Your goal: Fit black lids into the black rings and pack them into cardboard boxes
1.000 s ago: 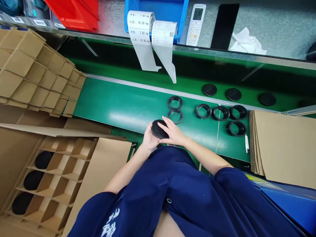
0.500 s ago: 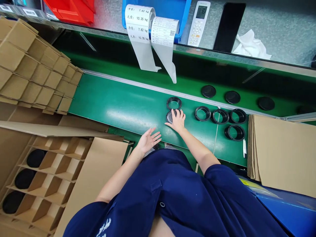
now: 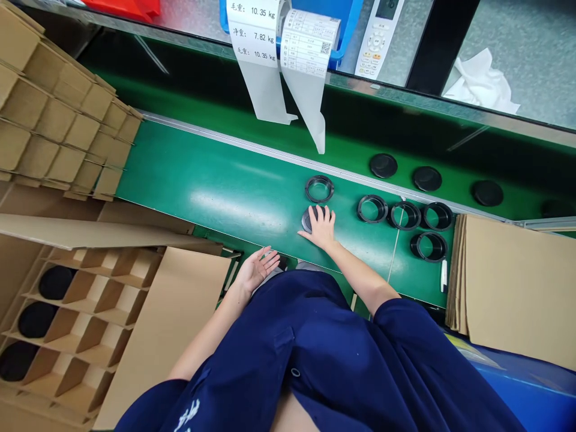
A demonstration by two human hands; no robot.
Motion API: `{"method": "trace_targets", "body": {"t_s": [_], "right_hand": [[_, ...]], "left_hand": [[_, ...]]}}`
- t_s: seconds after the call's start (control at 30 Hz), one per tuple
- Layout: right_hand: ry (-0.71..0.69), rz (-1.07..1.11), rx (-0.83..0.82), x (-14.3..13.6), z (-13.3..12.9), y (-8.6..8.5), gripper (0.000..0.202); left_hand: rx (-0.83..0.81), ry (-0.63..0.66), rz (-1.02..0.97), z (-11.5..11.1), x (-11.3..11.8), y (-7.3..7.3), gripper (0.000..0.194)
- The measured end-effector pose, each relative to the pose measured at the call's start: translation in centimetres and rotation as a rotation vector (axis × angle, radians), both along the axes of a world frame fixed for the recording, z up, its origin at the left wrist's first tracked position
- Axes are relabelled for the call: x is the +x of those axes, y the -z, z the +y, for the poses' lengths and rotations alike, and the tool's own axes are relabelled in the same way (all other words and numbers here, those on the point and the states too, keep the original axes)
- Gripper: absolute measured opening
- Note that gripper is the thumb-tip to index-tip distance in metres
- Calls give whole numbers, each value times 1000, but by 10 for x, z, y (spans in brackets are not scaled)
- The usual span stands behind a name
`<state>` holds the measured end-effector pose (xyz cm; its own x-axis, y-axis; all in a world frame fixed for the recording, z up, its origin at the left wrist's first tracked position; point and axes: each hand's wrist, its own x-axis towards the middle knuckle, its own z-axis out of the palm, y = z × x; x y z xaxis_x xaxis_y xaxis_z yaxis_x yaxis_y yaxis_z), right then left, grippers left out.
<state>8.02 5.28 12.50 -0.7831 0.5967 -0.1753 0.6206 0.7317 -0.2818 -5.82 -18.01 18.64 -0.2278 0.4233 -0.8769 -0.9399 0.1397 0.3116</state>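
Note:
My right hand lies over a black round cap on the green bench, its fingers draped across the top and thumb along the near side. Part of the cap is hidden under the palm. Just beyond it sits a black ring with an open centre. My left hand hovers before the bench's front edge, palm up, fingers apart, holding nothing. To the right, several similar rings stand on the bench. At lower left, a divided carton has black round pieces in its leftmost cells.
Cardboard dividers are piled at left, and flat cardboard sheets at right beside a white marker. Several black discs appear along the back. Label strips hang from the shelf, which bears a remote control.
My right hand and the cap have shifted slightly toward me and left, away from the ring. My left hand has drawn back to the left. The view has also shifted.

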Motion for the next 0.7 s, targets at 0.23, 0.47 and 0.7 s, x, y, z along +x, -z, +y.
{"method": "trace_targets", "body": {"t_s": [0.23,0.47,0.7], "right_hand": [[-86,204,16,-11,3,-30,80],[-123,194,-202,-15,1,-9,68],[612,449,-114,-15,178,-45,53]], "left_hand": [[-30,-26,-16,1,-3,0,23],[-92,88,73,19,-5,0,21],[186,766,844,96,2,5,39]]}}
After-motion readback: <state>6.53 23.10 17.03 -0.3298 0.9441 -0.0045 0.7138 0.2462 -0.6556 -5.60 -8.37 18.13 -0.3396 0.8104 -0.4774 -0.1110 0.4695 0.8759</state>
